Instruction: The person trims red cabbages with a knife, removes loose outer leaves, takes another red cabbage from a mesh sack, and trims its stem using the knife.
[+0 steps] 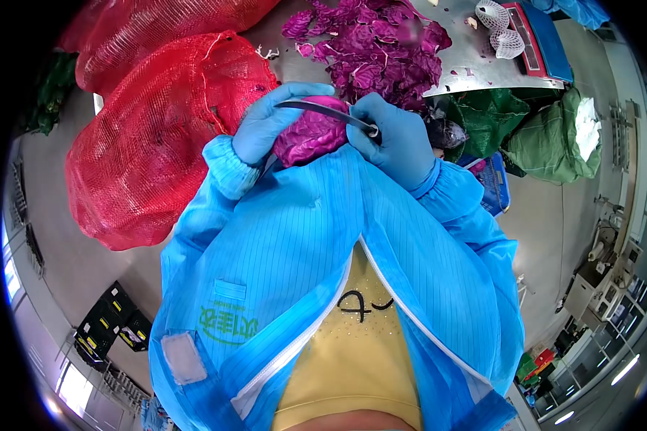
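Observation:
A head of red cabbage (310,136) is held close against my blue jacket, just below the table's near edge. My gloved left hand (267,121) grips it from its left side, fingers reaching over the top. In my gloved right hand (397,136) is a knife (316,108), its curved blade lying across the upper part of the cabbage and pointing left. The fingers of that hand are wrapped round the handle, which is mostly hidden. Beyond the cabbage, a pile of loose purple cabbage leaves (388,54) lies on the metal table (295,68).
Large red mesh sacks (144,151) bulge at the left, close to my left arm. White foam nets (508,43) and a blue-and-red box (543,43) sit at the table's right end. Below stand green sacks (553,140) and a blue crate (494,188).

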Available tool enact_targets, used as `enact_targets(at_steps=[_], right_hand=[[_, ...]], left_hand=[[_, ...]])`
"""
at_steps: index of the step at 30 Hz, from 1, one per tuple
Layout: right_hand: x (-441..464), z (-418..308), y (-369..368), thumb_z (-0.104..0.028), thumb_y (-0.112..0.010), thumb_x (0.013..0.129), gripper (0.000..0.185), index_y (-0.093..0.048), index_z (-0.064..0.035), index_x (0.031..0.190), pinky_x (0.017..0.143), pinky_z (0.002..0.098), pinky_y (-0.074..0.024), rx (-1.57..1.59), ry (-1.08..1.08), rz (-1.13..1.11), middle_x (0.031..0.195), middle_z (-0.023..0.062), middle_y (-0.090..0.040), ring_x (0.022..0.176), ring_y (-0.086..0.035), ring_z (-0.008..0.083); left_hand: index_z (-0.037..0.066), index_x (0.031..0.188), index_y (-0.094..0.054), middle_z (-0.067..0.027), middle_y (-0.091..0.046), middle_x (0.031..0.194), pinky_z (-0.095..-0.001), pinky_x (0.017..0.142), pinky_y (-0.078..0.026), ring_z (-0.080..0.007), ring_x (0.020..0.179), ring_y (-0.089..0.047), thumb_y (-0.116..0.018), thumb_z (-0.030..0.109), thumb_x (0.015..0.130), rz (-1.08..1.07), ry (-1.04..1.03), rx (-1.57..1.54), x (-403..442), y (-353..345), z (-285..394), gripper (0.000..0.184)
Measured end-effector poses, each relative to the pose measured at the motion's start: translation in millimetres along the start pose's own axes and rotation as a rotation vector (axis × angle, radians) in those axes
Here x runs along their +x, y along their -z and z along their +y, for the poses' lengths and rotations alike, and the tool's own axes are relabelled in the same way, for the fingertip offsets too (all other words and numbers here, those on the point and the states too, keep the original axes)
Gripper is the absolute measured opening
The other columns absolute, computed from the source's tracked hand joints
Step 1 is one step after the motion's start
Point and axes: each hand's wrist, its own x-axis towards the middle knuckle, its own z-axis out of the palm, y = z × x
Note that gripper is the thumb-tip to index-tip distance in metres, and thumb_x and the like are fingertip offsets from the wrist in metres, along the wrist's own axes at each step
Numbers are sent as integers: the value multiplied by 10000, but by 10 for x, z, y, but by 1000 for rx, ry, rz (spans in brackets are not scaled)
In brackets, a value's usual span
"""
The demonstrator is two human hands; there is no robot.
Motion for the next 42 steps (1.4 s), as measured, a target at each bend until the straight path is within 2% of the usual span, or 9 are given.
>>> enact_targets(at_steps=[5,9,15,21,23,27,32,35,42], right_hand=[[103,61,5,-164,-638,809,157,-558,-77,913,588,349,-514,-37,63,7,775,127,-630,686,-653,280],[184,247,-110,-181,-655,808,163,-558,-71,879,578,338,-512,-99,195,115,765,119,-626,677,-649,269],[292,417,12,-251,-745,773,298,-579,-61,932,592,288,-502,189,-67,394,703,64,-612,638,-624,163],[229,526,36,-198,-691,832,376,-535,-22,1125,627,273,-496,132,-39,441,905,93,-632,681,-594,132],[157,451,67,-196,-651,870,419,-512,-22,1226,652,274,-496,628,-180,393,941,80,-638,728,-588,106],[81,339,183,-211,-566,939,417,-470,-49,1310,586,192,-406,352,-125,356,822,-2,-570,675,-467,38],[157,225,387,-342,-820,681,652,-551,-67,1208,610,221,-411,146,-184,195,742,-2,-521,676,-471,71],[189,337,461,-341,-814,686,606,-578,-58,1168,607,244,-429,67,-88,45,757,-1,-547,668,-484,84],[88,381,455,-312,-686,801,374,-595,-85,1084,668,376,-507,-164,96,68,888,119,-644,791,-637,301]], left_hand=[[0,1337,-406,-124,-515,1285,-335,1047,-340,-199,1209,-473,-688,258,818,24,122,149,37,153,-93,645],[-1,1377,-350,-107,-514,1284,-321,1018,-392,-198,1154,-521,-674,122,835,-47,443,-250,53,295,-123,644],[10,1392,-329,-142,-486,1321,-364,1048,-375,-240,1195,-505,-657,269,833,-187,438,-271,69,280,-146,697],[19,1398,-321,-195,-443,1363,-453,1091,-324,-315,1248,-458,-601,334,834,-114,355,-829,196,278,-417,704],[31,1404,-317,-194,-430,1377,-466,1098,-310,-321,1251,-454,-597,352,828,-96,320,-849,240,282,-513,716],[50,1415,-306,-155,-428,1384,-441,1071,-354,-292,1250,-458,-670,281,785,-62,195,-623,401,1,-307,763],[49,1418,-308,-106,-433,1368,-364,1037,-382,-221,1212,-480,-818,140,622,-95,23,-113,606,-76,-330,950],[44,1410,-323,-110,-451,1344,-338,1022,-389,-205,1194,-488,-843,133,595,-97,8,-40,580,-159,-252,971],[31,1358,-382,-122,-502,1270,-335,1003,-405,-196,1142,-515,-845,137,620,-77,-9,250,563,-161,-250,878]])
